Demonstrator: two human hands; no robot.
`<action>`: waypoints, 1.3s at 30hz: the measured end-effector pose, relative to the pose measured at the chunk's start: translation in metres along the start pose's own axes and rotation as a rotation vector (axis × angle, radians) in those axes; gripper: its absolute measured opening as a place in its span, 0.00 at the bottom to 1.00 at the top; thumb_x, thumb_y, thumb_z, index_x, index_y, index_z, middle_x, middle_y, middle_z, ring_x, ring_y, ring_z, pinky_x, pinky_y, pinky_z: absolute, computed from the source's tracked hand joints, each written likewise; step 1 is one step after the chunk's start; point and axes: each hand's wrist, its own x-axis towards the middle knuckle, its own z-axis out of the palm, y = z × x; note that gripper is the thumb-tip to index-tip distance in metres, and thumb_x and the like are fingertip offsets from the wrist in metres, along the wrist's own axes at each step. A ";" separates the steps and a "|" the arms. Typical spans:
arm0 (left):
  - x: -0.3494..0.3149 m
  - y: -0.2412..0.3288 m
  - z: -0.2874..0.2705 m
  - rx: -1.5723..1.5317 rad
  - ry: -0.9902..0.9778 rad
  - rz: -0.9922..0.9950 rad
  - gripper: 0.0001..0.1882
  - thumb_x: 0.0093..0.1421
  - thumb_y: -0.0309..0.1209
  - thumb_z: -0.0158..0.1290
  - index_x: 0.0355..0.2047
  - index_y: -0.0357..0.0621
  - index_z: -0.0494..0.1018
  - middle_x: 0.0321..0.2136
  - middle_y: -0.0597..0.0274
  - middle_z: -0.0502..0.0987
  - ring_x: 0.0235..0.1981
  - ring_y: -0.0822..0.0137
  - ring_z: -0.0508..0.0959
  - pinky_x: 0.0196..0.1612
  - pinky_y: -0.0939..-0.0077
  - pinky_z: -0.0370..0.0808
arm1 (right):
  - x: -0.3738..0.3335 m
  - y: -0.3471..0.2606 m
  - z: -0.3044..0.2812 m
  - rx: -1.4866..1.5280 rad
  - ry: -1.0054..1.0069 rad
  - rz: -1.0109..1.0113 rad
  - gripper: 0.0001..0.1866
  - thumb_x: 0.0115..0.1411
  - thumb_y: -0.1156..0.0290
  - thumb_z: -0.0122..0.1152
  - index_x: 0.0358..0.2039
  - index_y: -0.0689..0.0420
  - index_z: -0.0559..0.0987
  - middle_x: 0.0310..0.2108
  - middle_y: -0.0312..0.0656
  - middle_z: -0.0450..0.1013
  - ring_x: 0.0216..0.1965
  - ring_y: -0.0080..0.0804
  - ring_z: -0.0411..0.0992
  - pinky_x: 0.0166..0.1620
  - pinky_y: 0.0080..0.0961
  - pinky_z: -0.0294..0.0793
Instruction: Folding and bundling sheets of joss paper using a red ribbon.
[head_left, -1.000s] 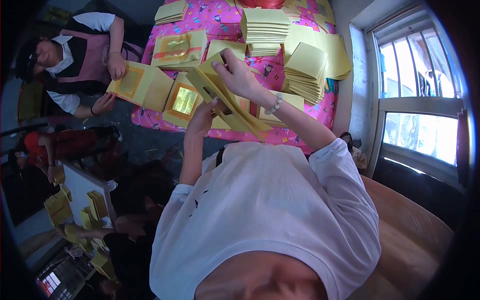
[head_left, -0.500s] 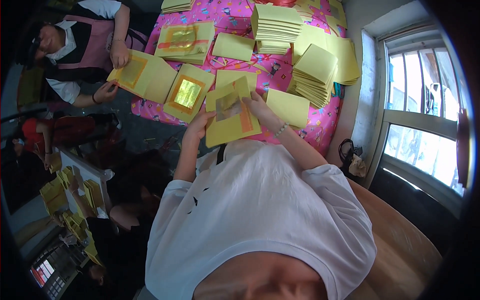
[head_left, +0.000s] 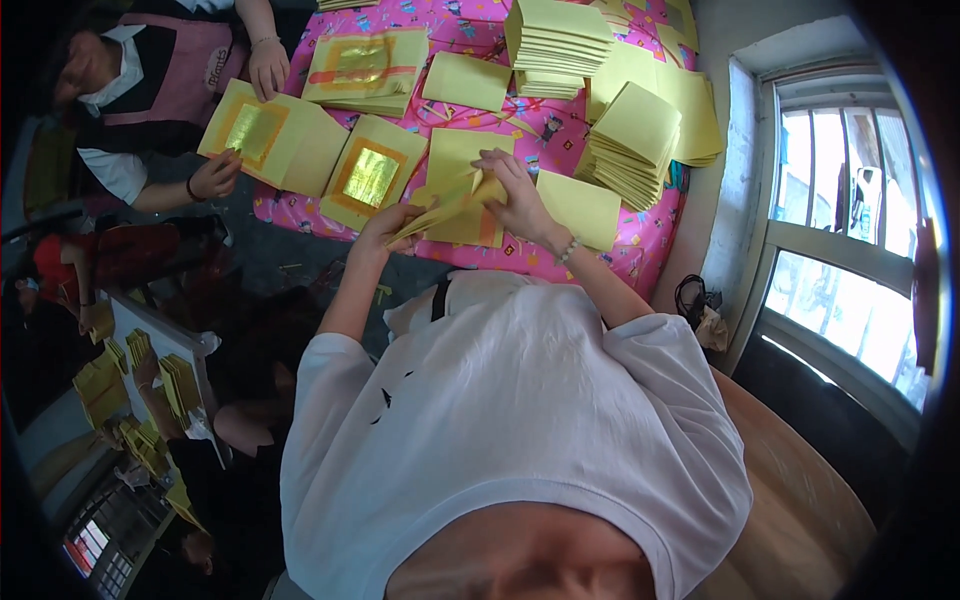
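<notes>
A thin batch of yellow joss paper sheets [head_left: 445, 210] is tilted almost edge-on above the near edge of the table. My left hand [head_left: 388, 226] pinches its left end. At the other end, the fingers of my right hand [head_left: 515, 195] are curled round the paper, with a beaded bracelet on that wrist. Under the batch lie flat yellow sheets [head_left: 458, 150], partly hidden by it. Just left of my hands rests a yellow sheet with a shiny gold foil square [head_left: 374, 178] in an orange border.
A pink patterned cloth [head_left: 610, 262] covers the table. Folded yellow paper stacks [head_left: 630, 145] stand at the right, with another tall stack [head_left: 555, 45] behind. A co-worker's hands [head_left: 215, 175] hold a foil sheet at the left. A barred window [head_left: 850, 200] is at far right.
The paper in my hands has turned from facing up to nearly edge-on. My right hand has shifted its grip to the far end. The co-worker's foil sheet has moved slightly left.
</notes>
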 end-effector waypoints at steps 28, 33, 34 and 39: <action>0.021 -0.012 0.065 0.842 0.188 1.357 0.19 0.53 0.23 0.54 0.46 0.36 0.66 0.45 0.58 0.68 0.47 0.67 0.68 0.50 0.75 0.65 | -0.018 0.050 0.045 0.843 0.117 0.376 0.17 0.60 0.80 0.48 0.50 0.63 0.63 0.45 0.45 0.66 0.50 0.30 0.63 0.55 0.24 0.58; 0.015 -0.027 0.072 0.834 0.240 1.365 0.11 0.54 0.23 0.54 0.38 0.38 0.69 0.33 0.67 0.71 0.33 0.76 0.71 0.38 0.82 0.67 | -0.017 0.043 0.047 0.993 0.195 0.464 0.19 0.58 0.82 0.47 0.51 0.62 0.61 0.46 0.43 0.65 0.51 0.28 0.61 0.56 0.22 0.56; 0.014 -0.028 0.073 0.837 0.239 1.365 0.11 0.54 0.23 0.54 0.38 0.38 0.69 0.33 0.67 0.71 0.33 0.76 0.71 0.38 0.82 0.67 | -0.018 0.044 0.049 0.978 0.199 0.459 0.20 0.58 0.81 0.47 0.52 0.62 0.60 0.46 0.43 0.65 0.51 0.28 0.61 0.56 0.22 0.57; 0.018 -0.027 0.066 0.778 0.276 1.356 0.09 0.56 0.21 0.52 0.38 0.37 0.70 0.33 0.65 0.73 0.37 0.75 0.72 0.42 0.81 0.68 | -0.021 0.042 0.056 0.894 0.200 0.441 0.21 0.58 0.79 0.50 0.51 0.63 0.60 0.46 0.43 0.65 0.50 0.29 0.62 0.54 0.23 0.59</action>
